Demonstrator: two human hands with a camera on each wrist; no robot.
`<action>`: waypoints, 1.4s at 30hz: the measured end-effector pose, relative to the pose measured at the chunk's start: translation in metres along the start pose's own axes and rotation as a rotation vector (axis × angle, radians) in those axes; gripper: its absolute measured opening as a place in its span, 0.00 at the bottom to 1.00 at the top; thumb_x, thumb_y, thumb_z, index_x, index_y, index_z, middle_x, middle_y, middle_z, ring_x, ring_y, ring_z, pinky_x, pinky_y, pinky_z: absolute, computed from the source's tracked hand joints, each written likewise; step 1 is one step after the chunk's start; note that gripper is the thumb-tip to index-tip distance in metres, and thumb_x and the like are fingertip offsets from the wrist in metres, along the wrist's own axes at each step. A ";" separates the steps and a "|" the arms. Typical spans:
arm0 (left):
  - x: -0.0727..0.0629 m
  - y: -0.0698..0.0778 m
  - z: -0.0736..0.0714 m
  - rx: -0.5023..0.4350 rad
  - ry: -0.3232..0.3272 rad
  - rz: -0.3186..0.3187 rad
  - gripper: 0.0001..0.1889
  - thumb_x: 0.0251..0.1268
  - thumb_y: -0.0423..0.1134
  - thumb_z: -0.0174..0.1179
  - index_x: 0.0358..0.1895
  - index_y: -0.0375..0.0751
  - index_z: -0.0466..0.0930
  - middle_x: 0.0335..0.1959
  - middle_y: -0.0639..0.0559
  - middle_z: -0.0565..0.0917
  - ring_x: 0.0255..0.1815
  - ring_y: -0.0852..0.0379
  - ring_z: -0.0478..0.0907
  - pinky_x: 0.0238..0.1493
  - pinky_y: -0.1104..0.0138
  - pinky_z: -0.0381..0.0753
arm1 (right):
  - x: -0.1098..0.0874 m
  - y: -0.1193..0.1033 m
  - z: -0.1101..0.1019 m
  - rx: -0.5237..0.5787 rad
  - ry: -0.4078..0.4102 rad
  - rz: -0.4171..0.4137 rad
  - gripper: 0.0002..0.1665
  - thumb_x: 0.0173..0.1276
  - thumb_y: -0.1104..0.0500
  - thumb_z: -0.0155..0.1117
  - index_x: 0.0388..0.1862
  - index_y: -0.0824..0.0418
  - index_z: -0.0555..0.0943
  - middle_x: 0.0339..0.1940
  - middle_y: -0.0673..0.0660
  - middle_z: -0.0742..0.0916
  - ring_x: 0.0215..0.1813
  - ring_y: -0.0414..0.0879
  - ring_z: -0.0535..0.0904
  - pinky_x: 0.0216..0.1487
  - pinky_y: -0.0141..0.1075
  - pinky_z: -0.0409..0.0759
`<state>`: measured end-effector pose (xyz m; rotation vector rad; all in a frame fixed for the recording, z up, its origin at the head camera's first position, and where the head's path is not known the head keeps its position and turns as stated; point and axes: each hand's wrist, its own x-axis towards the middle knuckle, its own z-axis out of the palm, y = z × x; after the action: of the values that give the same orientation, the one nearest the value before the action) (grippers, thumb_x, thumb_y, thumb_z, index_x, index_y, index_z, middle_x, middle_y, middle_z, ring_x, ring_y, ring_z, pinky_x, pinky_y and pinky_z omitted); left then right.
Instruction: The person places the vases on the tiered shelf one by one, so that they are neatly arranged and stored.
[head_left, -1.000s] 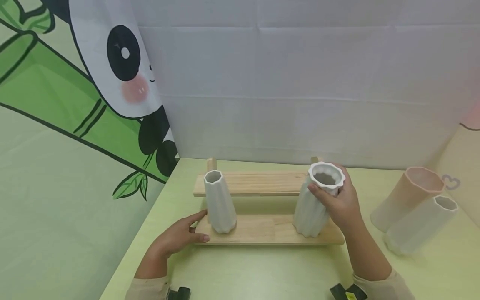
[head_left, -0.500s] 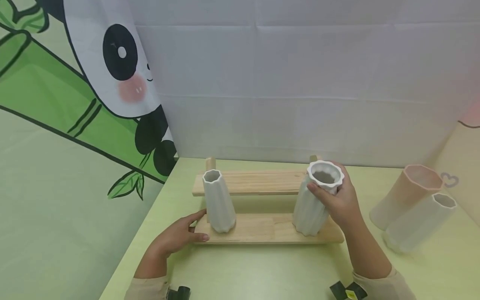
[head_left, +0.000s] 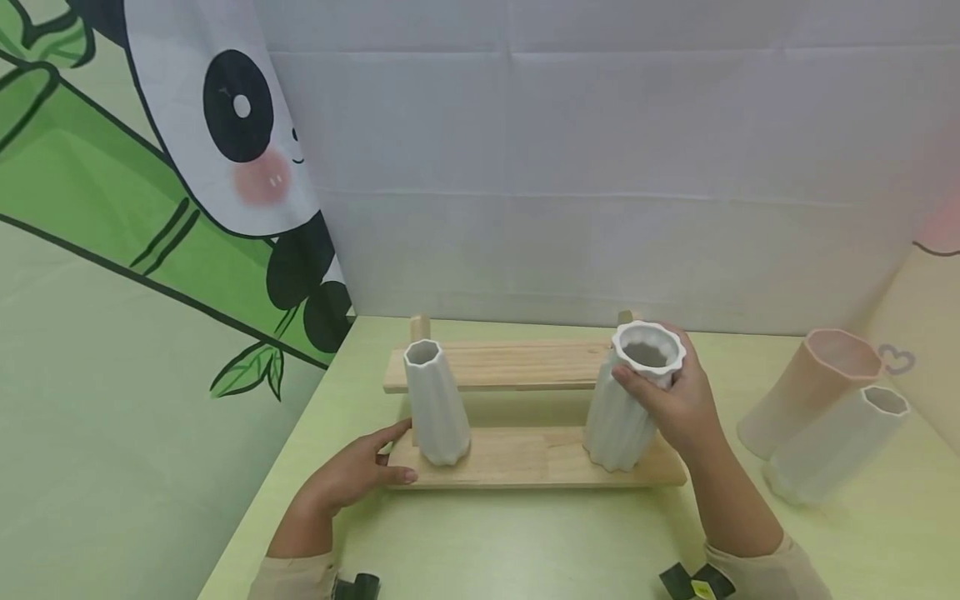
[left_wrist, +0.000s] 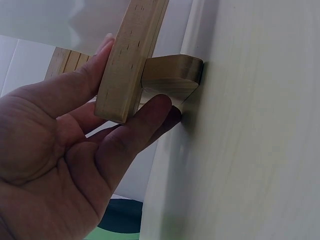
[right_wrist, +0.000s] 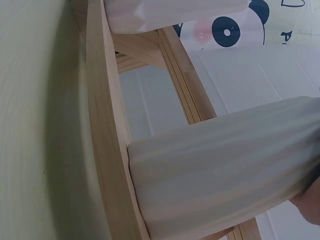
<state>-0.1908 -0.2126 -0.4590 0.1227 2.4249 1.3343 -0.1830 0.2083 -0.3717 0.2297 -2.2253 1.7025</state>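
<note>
A pale cloth backdrop (head_left: 570,150) stands behind a light yellow-green table (head_left: 525,542). On the table sits a two-tier wooden rack (head_left: 517,456), its boards blond and straight-grained, with rounded posts showing above the upper board. A wide white vase (head_left: 619,421) rests at the right end of the lower board; its matte body is ribbed in soft vertical folds, and the thick rim is scalloped like a flower around a grey interior. Right of the rack stand a pink-tinted vase (head_left: 795,392), fading to white below, and, just beside it, a plain white vase (head_left: 832,442). At the lower board's left end stands a narrow white vase (head_left: 437,412), faceted and tapering to a small angular mouth. The right hand (head_left: 682,396) grips the wide vase near its rim, thumb in front; the left hand (head_left: 356,475) pinches the lower board's left end between thumb and fingers.
</note>
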 end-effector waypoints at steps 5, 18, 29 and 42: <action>0.002 0.000 0.001 -0.004 -0.007 0.006 0.49 0.48 0.48 0.75 0.76 0.50 0.60 0.71 0.38 0.69 0.60 0.45 0.79 0.63 0.44 0.71 | 0.001 0.003 -0.007 0.062 -0.050 -0.092 0.49 0.64 0.65 0.67 0.77 0.46 0.53 0.59 0.49 0.77 0.55 0.40 0.75 0.51 0.26 0.75; 0.001 -0.002 0.000 -0.008 0.001 0.003 0.48 0.50 0.46 0.74 0.76 0.53 0.60 0.72 0.39 0.68 0.61 0.45 0.77 0.62 0.46 0.73 | 0.006 -0.007 -0.035 0.256 0.060 -0.620 0.54 0.63 0.49 0.72 0.74 0.67 0.50 0.70 0.68 0.71 0.71 0.55 0.67 0.68 0.35 0.67; 0.000 -0.001 -0.002 -0.005 -0.006 0.009 0.47 0.51 0.46 0.74 0.76 0.53 0.60 0.71 0.39 0.68 0.61 0.45 0.78 0.61 0.46 0.74 | -0.016 -0.026 -0.081 0.432 0.163 -0.718 0.47 0.50 0.65 0.80 0.63 0.73 0.61 0.65 0.64 0.78 0.69 0.51 0.71 0.69 0.33 0.66; -0.003 -0.003 -0.005 -0.003 -0.004 -0.002 0.48 0.51 0.47 0.73 0.77 0.52 0.59 0.72 0.38 0.68 0.61 0.45 0.77 0.62 0.45 0.73 | -0.043 0.003 -0.149 -0.191 0.511 -0.357 0.47 0.60 0.56 0.74 0.73 0.63 0.59 0.69 0.53 0.74 0.71 0.42 0.68 0.72 0.28 0.62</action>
<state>-0.1895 -0.2190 -0.4585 0.1213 2.4191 1.3357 -0.1197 0.3490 -0.3547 0.1176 -1.8184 1.1896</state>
